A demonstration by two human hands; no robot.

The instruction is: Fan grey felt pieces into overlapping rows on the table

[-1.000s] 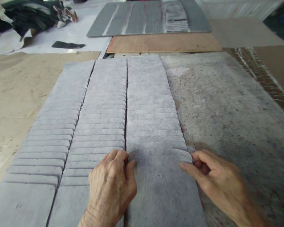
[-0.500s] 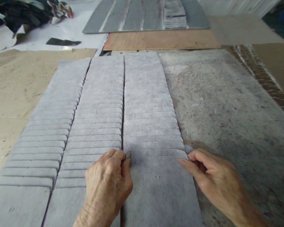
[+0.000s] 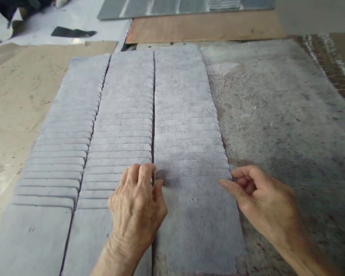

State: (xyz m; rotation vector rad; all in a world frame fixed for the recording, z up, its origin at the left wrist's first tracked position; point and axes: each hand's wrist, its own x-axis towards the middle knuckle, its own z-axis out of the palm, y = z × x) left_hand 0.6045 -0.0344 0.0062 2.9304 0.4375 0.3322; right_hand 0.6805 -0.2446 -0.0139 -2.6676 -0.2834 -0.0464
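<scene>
Both hands slid toward 12 o'clock with top sheet [image 3: 195, 214]. Our left hand [image 3: 138, 207] and right hand [image 3: 255, 195] pinch its far corners. Three overlapped rows [image 3: 120, 130] laid; mat [image 3: 276, 115] at 3 o'clock bare.

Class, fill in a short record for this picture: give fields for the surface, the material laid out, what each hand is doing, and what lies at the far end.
Surface: grey speckled board on a tan table
Material: grey felt-like sheets in three overlapping rows; nearest sheet of the right row on top
Left hand: pinches that sheet's far left corner, by the gap between the middle and right rows
Right hand: pinches its far right corner
Far end: brown wooden board, a grey board beyond it
</scene>
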